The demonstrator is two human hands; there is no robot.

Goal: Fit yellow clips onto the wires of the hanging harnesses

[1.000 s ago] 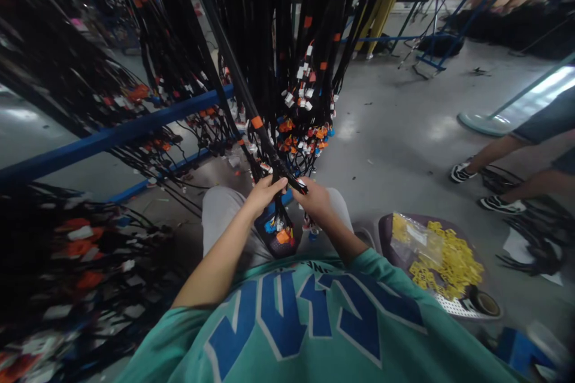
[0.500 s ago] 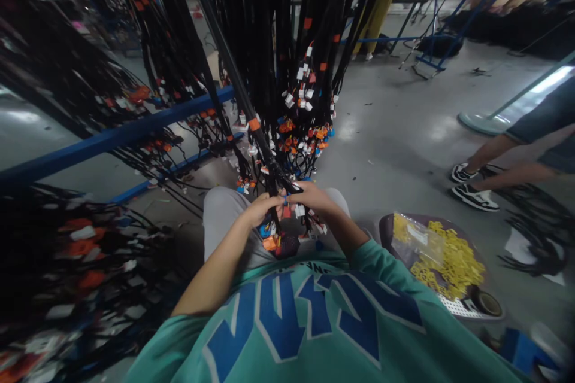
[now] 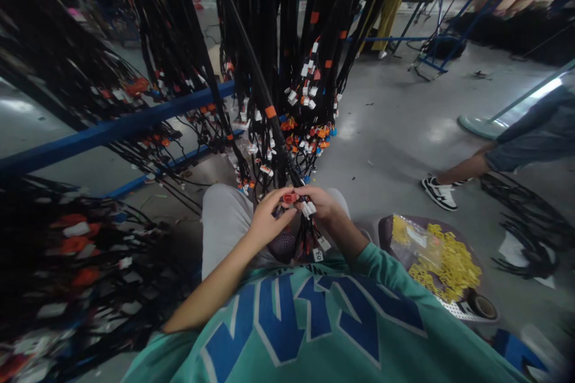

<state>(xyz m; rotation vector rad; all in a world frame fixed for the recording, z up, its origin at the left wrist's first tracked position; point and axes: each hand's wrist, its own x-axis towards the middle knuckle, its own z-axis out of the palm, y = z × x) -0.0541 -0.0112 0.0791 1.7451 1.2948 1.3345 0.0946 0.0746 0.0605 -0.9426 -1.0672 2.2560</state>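
Between my knees I have the lower end of a black wire harness (image 3: pixel 281 143) that slants down from above, with an orange tape band on it. My left hand (image 3: pixel 269 218) is closed with its fingertips on a red connector (image 3: pixel 288 198). Beside it my right hand (image 3: pixel 320 200) is closed around the harness's branch wires, its fingers meeting the left ones near the red connector. White connectors (image 3: pixel 309 209) stick out below the right fingers. Lower down, a white tag (image 3: pixel 318 254) with dark marks hangs over my lap among loose wires.
Many black harnesses (image 3: pixel 260 42) hang ahead, with white, orange and blue connectors at their ends. A blue rail (image 3: pixel 117 134) crosses on the left. To my right stands a tray (image 3: pixel 385 233) holding yellow plastic pieces (image 3: pixel 453 263) and a tape roll (image 3: pixel 484 304). Another person's leg (image 3: pixel 462 173) is at right.
My left hand has shifted its grip to the red connector. The blue and orange connectors below my hands have gone from sight, and the tag has appeared. The person at right has stepped left.
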